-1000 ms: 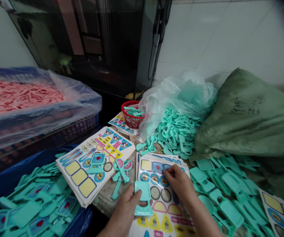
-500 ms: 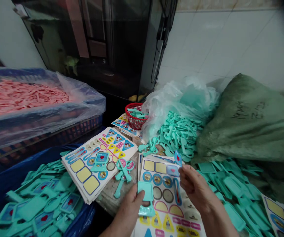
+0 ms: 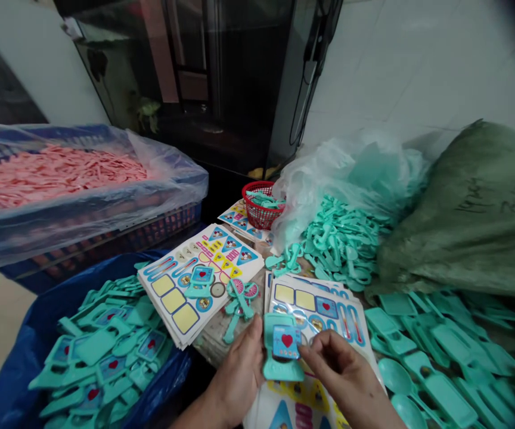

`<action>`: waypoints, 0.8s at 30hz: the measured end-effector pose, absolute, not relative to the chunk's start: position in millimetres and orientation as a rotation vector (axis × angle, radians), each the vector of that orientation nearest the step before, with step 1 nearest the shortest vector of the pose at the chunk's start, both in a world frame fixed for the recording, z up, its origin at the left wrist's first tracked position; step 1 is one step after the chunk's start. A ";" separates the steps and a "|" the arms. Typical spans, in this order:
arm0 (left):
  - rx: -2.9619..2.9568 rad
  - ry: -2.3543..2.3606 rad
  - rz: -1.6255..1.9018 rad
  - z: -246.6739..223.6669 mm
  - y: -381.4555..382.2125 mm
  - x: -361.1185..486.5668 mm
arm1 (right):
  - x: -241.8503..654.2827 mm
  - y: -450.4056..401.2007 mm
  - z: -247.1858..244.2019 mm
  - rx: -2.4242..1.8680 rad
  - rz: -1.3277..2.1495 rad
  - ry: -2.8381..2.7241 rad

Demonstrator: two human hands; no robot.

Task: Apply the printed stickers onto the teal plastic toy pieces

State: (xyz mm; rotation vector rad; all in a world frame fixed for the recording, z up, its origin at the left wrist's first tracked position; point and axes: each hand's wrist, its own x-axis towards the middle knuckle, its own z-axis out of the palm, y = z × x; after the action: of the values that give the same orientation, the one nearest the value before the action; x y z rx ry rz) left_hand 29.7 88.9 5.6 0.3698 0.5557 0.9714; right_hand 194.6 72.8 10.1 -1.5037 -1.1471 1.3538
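My left hand grips a teal plastic tag upright, its lower end resting near a sticker sheet. A blue sticker with a red heart lies against the tag's upper part. The fingertips of my right hand pinch that sticker's right edge. Beneath both hands is a stack of printed sticker sheets, partly hidden. Left of it lies a second stack, with a finished heart tag and loose teal pieces nearby.
A blue bag holds heart-stickered teal tags at left, behind a plastic-lined crate of pink pieces. Unstickered teal pieces spread right, below a green sack. A red basket and mint pieces stand beyond.
My right hand has moved left from above the sheets and brought the heart sticker onto the tag. The left hand has raised the tag slightly. The whole scene has shifted right in view.
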 end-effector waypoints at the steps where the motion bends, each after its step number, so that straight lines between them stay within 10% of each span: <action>1: 0.368 0.561 0.969 5.9 87.9 29.5 | 194.7 72.8 10.1 -1.519 1.341 -1.165; 24: 0.454 0.641 0.994 14.1 79.2 31.1 | 190.0 72.8 13.3 -1.603 1.256 -1.222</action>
State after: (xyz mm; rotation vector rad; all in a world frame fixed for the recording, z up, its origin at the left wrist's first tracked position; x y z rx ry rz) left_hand 31.1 79.2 14.1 0.4535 0.6409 0.9943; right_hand 190.0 72.8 13.3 -1.6033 -1.2221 1.2558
